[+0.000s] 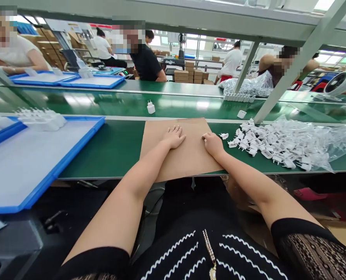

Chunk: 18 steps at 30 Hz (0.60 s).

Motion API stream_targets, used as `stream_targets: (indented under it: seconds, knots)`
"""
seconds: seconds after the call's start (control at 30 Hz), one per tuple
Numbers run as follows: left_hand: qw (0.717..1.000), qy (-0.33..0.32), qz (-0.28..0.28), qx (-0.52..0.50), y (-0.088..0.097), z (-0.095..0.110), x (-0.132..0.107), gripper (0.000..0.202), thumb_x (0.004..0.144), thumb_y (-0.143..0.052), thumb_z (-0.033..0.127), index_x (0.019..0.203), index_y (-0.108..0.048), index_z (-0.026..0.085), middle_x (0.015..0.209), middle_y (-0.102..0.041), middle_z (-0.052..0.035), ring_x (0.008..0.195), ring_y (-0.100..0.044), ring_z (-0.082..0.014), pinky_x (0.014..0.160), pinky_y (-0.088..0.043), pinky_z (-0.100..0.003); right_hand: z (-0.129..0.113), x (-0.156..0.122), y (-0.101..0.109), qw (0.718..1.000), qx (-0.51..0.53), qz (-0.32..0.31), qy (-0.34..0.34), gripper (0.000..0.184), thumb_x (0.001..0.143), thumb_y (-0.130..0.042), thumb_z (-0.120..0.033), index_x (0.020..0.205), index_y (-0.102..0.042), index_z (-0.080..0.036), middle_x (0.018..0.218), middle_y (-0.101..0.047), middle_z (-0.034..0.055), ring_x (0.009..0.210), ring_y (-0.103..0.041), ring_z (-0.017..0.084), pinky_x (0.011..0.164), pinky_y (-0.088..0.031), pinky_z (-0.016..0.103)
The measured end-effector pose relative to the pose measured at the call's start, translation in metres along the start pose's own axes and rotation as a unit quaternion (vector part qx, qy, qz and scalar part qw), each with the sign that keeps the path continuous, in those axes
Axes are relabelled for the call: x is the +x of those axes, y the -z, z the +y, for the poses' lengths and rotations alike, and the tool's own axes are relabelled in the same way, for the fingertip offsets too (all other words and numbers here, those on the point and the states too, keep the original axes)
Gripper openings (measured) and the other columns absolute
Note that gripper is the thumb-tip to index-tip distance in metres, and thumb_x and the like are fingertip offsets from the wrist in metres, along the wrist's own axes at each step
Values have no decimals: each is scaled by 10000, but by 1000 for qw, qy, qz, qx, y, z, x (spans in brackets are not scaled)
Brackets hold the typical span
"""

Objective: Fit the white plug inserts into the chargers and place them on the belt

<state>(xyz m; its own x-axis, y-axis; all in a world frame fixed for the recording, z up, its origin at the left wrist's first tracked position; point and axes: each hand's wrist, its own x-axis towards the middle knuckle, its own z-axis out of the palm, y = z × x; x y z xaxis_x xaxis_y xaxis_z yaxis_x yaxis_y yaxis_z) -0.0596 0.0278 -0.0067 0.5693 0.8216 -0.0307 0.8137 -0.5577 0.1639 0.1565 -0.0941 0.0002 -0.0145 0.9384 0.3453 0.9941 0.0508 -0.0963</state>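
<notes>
A brown cardboard sheet (187, 159) lies on the green bench in front of me, its near edge reaching the bench's front edge. My left hand (174, 137) rests flat on it with the fingers spread. Over the sheet's right side, my right hand (213, 144) is closed, fingers curled in; a small pale bit shows at the fingertips, too small to name. Just right of that hand lies a loose white plug piece (224, 136), beside a heap of white plug pieces (266, 142) spilling from a clear plastic bag (315, 136).
Blue-rimmed trays (64, 159) stand at left, one bearing white plug housings (43, 118). On the shiny green belt (108, 102) sit a white charger (151, 107) and a small white piece (241, 114). A slanted metal post (292, 70) rises at right. Several people work beyond.
</notes>
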Motion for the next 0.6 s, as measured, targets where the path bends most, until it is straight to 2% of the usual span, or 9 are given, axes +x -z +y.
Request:
stream_targets:
  seconds: [0.37,0.6]
  knots:
    - [1000,2,19,-17,-3,5,-6,767,1027,-203,580,1655,-262,142,1731,-158,-87,1619,-112,-255,1330,-83,-494,3,-17,3,1000,19,9,-21,257,948,-511,-105,1061,-731,-175,1114,-717,118,1063,-623,268,850,-490,336]
    - [998,-3,28,-53,-5,6,-8,741,1025,-250,556,1648,-295,157,1727,-168,-90,1616,-126,-285,1330,-89,-519,7,-23,6,999,41,9,-16,250,962,-497,-121,1058,-720,-177,1111,-713,111,1069,-623,254,930,-499,352]
